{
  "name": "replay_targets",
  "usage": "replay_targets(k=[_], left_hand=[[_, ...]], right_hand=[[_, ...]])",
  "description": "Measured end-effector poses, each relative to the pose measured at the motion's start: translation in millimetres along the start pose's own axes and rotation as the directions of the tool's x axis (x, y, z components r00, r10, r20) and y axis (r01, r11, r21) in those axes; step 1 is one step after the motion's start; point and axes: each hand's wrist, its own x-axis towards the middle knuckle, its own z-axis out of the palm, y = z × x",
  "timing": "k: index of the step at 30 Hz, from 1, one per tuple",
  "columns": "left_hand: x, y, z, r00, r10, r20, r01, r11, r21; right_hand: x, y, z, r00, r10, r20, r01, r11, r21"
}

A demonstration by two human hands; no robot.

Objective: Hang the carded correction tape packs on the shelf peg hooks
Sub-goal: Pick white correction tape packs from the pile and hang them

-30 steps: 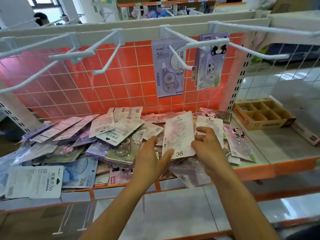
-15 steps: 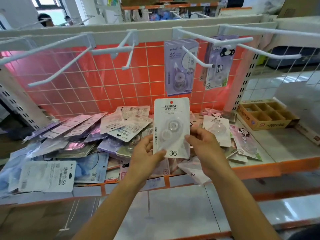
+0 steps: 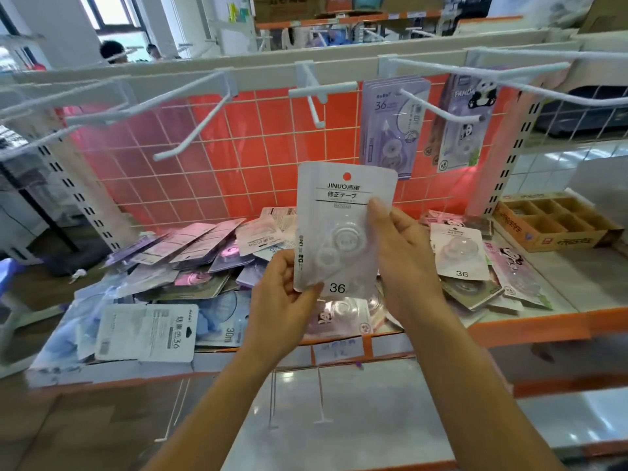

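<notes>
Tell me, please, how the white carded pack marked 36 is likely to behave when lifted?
Probably stiff: the white carded correction tape pack stands flat, held only at its lower corner by the left hand and its side by the right hand. Likely light, as pinches suffice. Its glossy clear blister may be slippery.

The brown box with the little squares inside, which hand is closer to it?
Right. The right hand holds the white pack by its right edge, on the side of the brown box; the left hand pinches its lower left corner, farther away.
</notes>
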Motion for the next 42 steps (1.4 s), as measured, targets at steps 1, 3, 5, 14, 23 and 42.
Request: replay_targets(k=[1, 3, 5, 14, 23, 42], left_hand=[[0.2, 1.5, -3.7, 1.0, 0.031, -0.006, -0.03, 0.999, 0.021], [1.3, 4.0, -10.8, 0.996, 0.087, -0.03, -0.085, 0.995, 0.057], [3.3, 5.5, -17.1, 0.99, 0.133, -0.049, -0.129, 0.989, 0.068], [12.2, 23.9, -25.8, 0.963, 0.261, -0.065, -0.258, 0.965, 0.046], [16.7, 19.1, -25.8, 0.971, 0.235, -0.052, -0.232, 0.971, 0.057], [156.7, -12.5, -9.4, 0.988, 0.111, -0.108, -0.074, 0.95, 0.303]], right_hand=[[-2.1, -2.4, 5.5, 1.0, -0.01, -0.004, 0.01, 1.0, 0.015], [-6.2, -7.3, 14.4, 0.998, -0.058, -0.013, 0.058, 0.998, 0.007], [-8.8, -11.5, 21.9, 0.995, -0.101, -0.021, 0.101, 0.995, -0.005], [-2.3, -27.6, 39.0, 0.961, -0.266, -0.073, 0.266, 0.964, -0.012], [14.7, -22.4, 41.0, 0.958, -0.28, -0.055, 0.276, 0.959, -0.069], [173.3, 5.1, 71.4, 0.934, -0.229, -0.274, 0.075, 0.877, -0.476]])
